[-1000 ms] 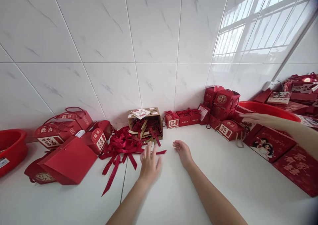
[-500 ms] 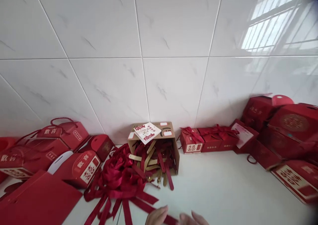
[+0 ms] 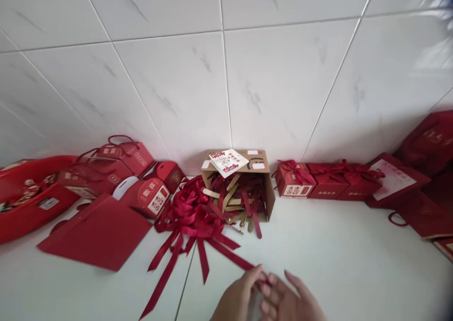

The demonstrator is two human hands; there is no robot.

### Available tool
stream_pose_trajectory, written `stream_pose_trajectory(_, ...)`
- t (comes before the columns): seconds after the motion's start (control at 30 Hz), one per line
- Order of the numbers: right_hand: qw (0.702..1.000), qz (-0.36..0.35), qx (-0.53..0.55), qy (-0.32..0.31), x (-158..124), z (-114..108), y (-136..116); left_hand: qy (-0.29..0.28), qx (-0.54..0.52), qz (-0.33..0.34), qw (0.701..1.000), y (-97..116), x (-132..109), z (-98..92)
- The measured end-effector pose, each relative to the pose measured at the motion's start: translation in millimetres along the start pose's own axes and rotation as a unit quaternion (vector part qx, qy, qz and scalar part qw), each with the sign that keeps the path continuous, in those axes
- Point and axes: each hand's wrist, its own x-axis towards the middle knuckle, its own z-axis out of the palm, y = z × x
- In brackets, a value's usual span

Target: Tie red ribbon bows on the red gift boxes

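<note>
Ribbon tail (image 3: 231,255) runs from the ribbon pile (image 3: 193,217), mid-left on the worktop (image 3: 336,245), right & near to L hand (image 3: 235,295); R hand (image 3: 295,302) just beside. L fingers bunched approx. at its end, R fingers part-curled, spread; blur, can't tell if either's clamped. Best: pinch flat nr the tip, no twist, draw gently so other tails don't snag.

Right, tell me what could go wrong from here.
One ribbon runs from the pile to the left hand; pulling it might tangle the overlapping tails.
The pile lies against straps spilling from the box, so a tug could drag some out.
The card juts over the box's front edge and may slip off.
</note>
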Motion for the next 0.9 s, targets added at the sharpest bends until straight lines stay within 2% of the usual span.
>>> stream_pose_trajectory(0.13, 0.995, -0.073, -0.064, -0.011, -14.1, 19.0, 5.6, -0.007, 0.075, 0.081, 0.994, 28.4, 3.4, -4.0)
stream_pose_trajectory(0.2, 0.99, -0.085, -0.114, -0.009, -19.7, 23.8, 6.2, -0.005, 0.117, 0.13, 0.985, 38.9, 6.4, -2.5)
stream_pose_trajectory(0.3, 0.975, -0.1, -0.199, 0.008, -22.7, 26.8, 4.9, -0.007, 0.172, 0.158, 0.972, 46.2, 9.8, 1.5)
stream_pose_trajectory(0.43, 0.959, -0.124, -0.255, 0.012, -21.8, 27.9, 1.7, 0.016, 0.218, 0.17, 0.961, 44.5, 12.5, 1.2)
stream_pose_trajectory(0.67, 0.927, -0.223, -0.301, 0.025, -14.9, 28.8, 7.6, 0.136, 0.315, 0.158, 0.926, 34.2, 16.3, -10.2)
stream_pose_trajectory(0.77, 0.905, -0.258, -0.338, 0.023, -10.8, 27.2, 18.0, 0.166, 0.366, 0.151, 0.903, 38.8, 17.6, -11.3)
stream_pose_trajectory(0.83, 0.886, -0.273, -0.375, 0.021, -8.3, 25.0, 24.9, 0.189, 0.406, 0.134, 0.884, 49.8, 19.4, -22.3)
stream_pose_trajectory(0.9, 0.865, -0.283, -0.413, 0.024, -5.7, 22.8, 30.1, 0.239, 0.446, 0.094, 0.857, 68.0, 18.4, -49.3)
